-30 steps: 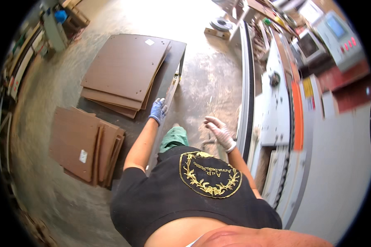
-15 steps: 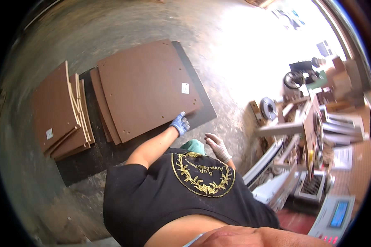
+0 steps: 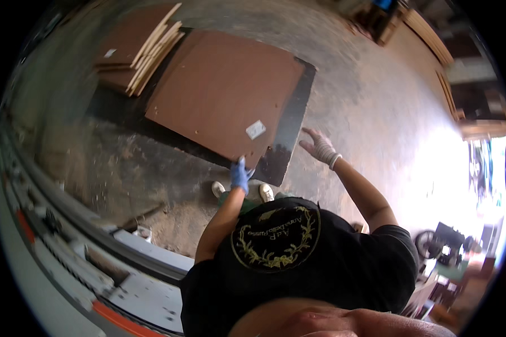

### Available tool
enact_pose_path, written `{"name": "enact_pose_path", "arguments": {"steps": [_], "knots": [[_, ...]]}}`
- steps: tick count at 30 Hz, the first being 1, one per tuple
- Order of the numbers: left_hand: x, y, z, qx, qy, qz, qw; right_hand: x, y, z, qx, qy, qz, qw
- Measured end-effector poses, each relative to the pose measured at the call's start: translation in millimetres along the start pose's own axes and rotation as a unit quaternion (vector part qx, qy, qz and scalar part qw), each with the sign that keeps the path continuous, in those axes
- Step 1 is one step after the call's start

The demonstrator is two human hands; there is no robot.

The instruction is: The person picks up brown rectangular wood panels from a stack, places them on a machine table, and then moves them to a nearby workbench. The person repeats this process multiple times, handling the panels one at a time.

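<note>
A large brown panel with small drilled holes and a white label lies flat on a stack. My left hand, in a blue glove, grips its near corner, fingers partly hidden at the edge. My right hand, in a whitish glove, is held out over the floor to the right of the stack. Its fingers are apart and it holds nothing. Under the stack lies a dark base board, showing along the right and near sides.
A second stack of brown panels with pale edges stands at the far left. A long machine with a rail runs along the lower left. My shoes are just below the near corner. Wood boards lie at the far right.
My view has turned, bringing the machine in at the left. My left hand is now at the panel's near corner. My right hand has moved from beside my body out to the right.
</note>
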State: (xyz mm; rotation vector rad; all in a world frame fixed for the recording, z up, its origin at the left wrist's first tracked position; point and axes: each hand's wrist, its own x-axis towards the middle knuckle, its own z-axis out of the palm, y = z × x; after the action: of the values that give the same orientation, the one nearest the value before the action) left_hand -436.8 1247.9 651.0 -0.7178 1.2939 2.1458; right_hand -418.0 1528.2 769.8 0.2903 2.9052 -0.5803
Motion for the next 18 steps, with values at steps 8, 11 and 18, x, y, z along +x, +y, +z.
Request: {"name": "enact_pose_path", "arguments": {"steps": [8,11,18], "knots": [[-219.8,-56.0,-128.6,-0.026,0.178,0.242,0.953,126.8,16.1,21.4,0.349,-0.323,-0.067,0.877],[-299.6,-26.9,-109.7,0.054,0.294,0.248,0.922,105.3,-13.5,51.6,0.508,-0.268,-0.05,0.817],[-376.1,-102.3,-55.9,-0.088,0.492,0.308,0.81,83.2,-115.4,37.9,0.483,-0.326,-0.017,0.812]]}}
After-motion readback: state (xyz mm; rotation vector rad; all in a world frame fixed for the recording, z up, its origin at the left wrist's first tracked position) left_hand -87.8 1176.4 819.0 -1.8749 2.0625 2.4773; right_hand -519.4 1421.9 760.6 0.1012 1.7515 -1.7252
